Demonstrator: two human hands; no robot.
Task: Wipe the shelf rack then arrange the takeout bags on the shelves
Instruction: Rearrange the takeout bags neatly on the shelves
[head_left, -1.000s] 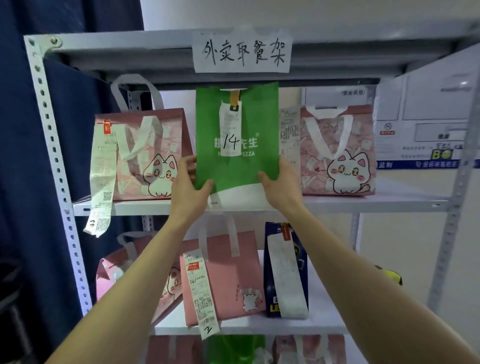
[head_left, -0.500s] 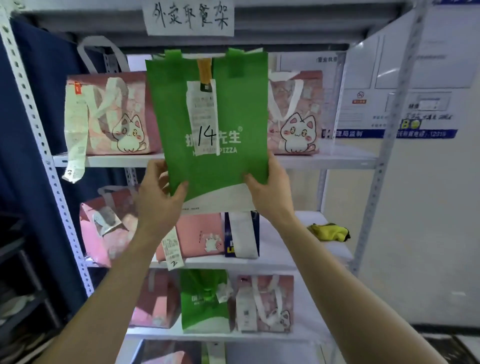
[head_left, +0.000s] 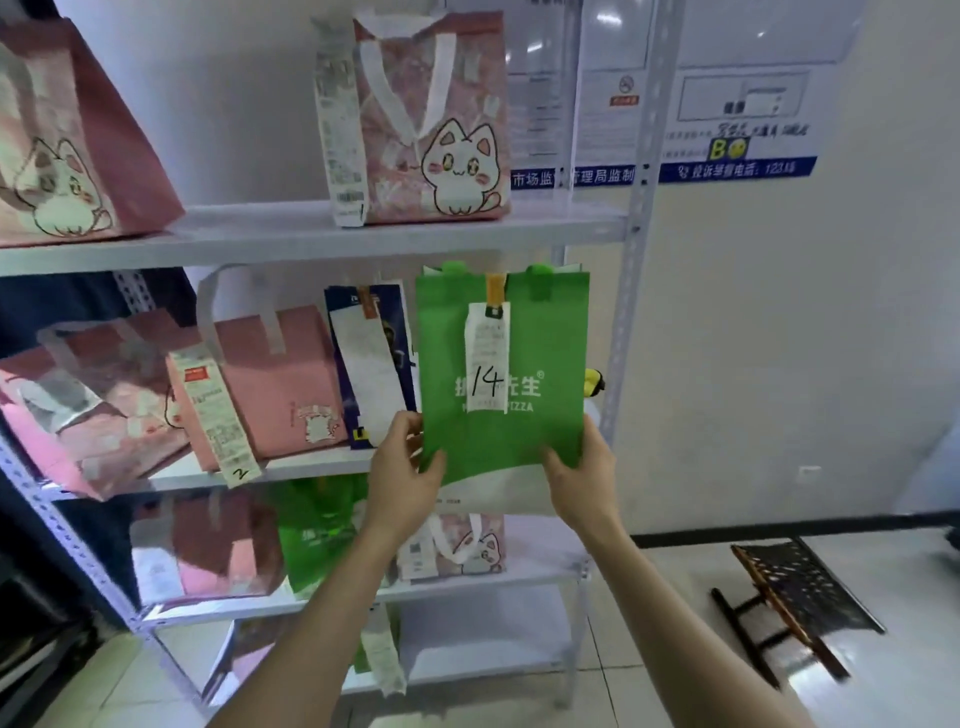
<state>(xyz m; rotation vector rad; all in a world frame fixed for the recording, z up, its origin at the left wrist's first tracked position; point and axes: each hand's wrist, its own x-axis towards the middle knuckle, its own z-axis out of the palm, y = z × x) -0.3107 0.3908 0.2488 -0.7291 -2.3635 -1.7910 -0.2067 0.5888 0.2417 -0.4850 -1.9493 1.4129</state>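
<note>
I hold a green takeout bag (head_left: 540, 364) with a receipt marked 14 upright in front of the right end of the second shelf (head_left: 311, 467) of the white metal rack. My left hand (head_left: 402, 478) grips its lower left corner and my right hand (head_left: 582, 480) grips its lower right corner, thumbs on the front. Beside it on that shelf stand a dark blue bag (head_left: 371, 364) and a pink bag (head_left: 280, 384) tagged 2. A yellow cloth (head_left: 594, 383) peeks out behind the green bag.
Two pink cat bags (head_left: 441, 130) (head_left: 67, 156) stand on the upper shelf (head_left: 545, 223), with a gap between them. Lower shelves hold another green bag (head_left: 317, 535) and pink bags (head_left: 467, 545). A dark folding stand (head_left: 795, 603) lies on the tiled floor at right.
Both hands have carried the green bag down and to the right, from the upper shelf level to the second shelf's right end. My view has dropped and swung right.
</note>
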